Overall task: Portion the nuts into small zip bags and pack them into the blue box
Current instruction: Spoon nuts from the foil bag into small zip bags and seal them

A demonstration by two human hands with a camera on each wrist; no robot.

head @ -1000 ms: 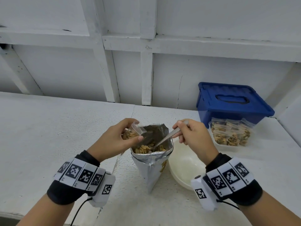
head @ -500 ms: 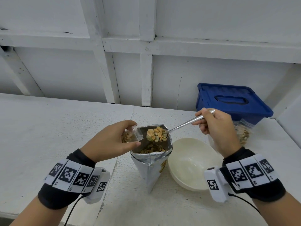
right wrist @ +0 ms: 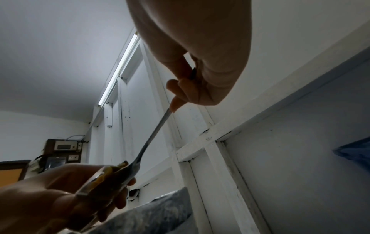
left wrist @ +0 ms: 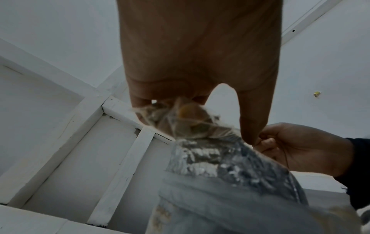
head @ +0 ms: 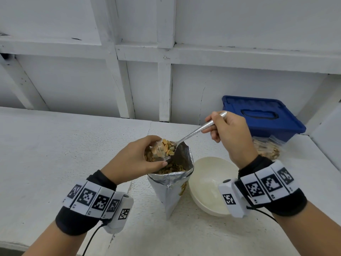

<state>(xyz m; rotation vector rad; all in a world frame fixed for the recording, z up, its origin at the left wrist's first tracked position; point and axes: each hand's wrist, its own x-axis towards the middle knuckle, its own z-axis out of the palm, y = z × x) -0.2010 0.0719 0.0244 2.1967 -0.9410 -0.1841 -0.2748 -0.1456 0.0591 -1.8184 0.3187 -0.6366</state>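
Note:
My left hand holds a small clear zip bag open above the mouth of the silver foil nut bag. My right hand grips the handle of a metal spoon, whose bowl, heaped with nuts, sits at the zip bag's mouth. The left wrist view has the zip bag pinched under my fingers, over the foil bag. In the right wrist view the spoon slants down to the zip bag. The blue box stands lidded at the back right.
An empty cream bowl sits just right of the foil bag. Several filled zip bags lie in a pile in front of the blue box. A white panelled wall rises behind the white table.
The spoon came up out of the foil bag with a load of nuts and moved left to the zip bag's mouth. My left hand kept the zip bag in place.

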